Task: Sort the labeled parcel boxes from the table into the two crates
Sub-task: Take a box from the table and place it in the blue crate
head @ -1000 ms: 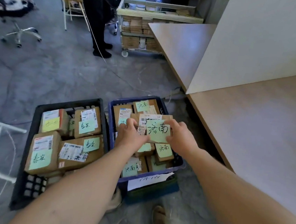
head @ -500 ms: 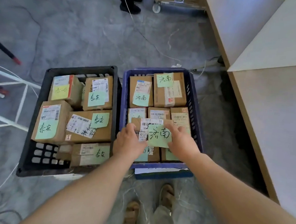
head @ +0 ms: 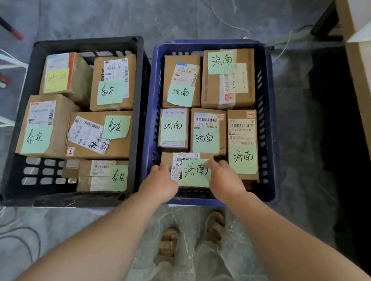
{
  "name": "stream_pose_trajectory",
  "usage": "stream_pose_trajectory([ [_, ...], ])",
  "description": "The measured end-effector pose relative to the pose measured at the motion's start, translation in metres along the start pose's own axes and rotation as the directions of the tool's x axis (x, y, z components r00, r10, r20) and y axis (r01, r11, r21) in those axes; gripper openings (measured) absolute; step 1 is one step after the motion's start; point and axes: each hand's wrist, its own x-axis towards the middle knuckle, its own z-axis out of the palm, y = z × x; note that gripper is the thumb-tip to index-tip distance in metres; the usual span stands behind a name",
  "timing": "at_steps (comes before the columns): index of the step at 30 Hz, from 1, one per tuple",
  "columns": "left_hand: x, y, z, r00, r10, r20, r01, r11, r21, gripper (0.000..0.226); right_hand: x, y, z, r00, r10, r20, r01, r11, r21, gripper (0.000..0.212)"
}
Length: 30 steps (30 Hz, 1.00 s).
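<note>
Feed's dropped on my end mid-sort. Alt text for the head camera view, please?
The left hand and right hand hold a parcel box with a green note at the near end of the blue crate, beside other boxes bearing the same note. The black crate to its left holds parcels with differently worded notes.

forearms (head: 101, 234) bare | trousers (head: 206, 277) pale grey | sandals (head: 167, 246) tan, strapped, open-toed

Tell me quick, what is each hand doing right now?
Left hand: grips the left edge of the parcel box in the blue crate.
Right hand: grips that box's right edge.
</note>
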Motion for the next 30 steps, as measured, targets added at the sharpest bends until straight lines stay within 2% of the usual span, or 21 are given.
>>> stream_pose_trajectory([
  [5, 0.016, -0.002, 0.004, 0.997, -0.004, 0.075, 0.001, 0.999, 0.046, 0.054, 0.019, 0.005, 0.014, 0.997, -0.029, 0.074, 0.033, 0.998, -0.054, 0.056],
  [11, 0.018, 0.000, 0.003, 0.989, -0.074, 0.124, 0.058, 0.990, 0.127, 0.055, 0.028, 0.003, 0.020, 0.984, -0.057, 0.169, 0.076, 0.991, -0.106, 0.065],
  [15, 0.011, 0.001, -0.003, 0.997, 0.027, 0.073, -0.030, 0.999, 0.033, 0.047, 0.024, -0.007, 0.009, 0.978, -0.032, 0.207, 0.071, 0.980, -0.186, 0.058],
  [17, 0.002, 0.003, -0.011, 0.995, 0.098, 0.020, -0.098, 0.995, 0.013, 0.041, 0.015, -0.013, -0.001, 0.988, -0.013, 0.152, 0.042, 0.981, -0.188, 0.058],
  [20, -0.013, 0.007, -0.031, 0.987, 0.157, -0.044, -0.153, 0.985, 0.081, 0.039, -0.008, -0.024, -0.020, 1.000, 0.001, 0.013, 0.002, 0.985, -0.172, 0.052],
  [26, -0.052, 0.014, -0.070, 0.955, 0.289, -0.074, -0.269, 0.942, 0.199, 0.065, -0.063, -0.045, -0.057, 0.982, 0.040, -0.184, -0.067, 0.988, -0.142, 0.042],
  [30, -0.080, 0.020, -0.089, 0.916, 0.391, -0.086, -0.358, 0.896, 0.263, 0.071, -0.099, -0.058, -0.080, 0.960, 0.077, -0.269, -0.128, 0.976, -0.178, 0.043],
])
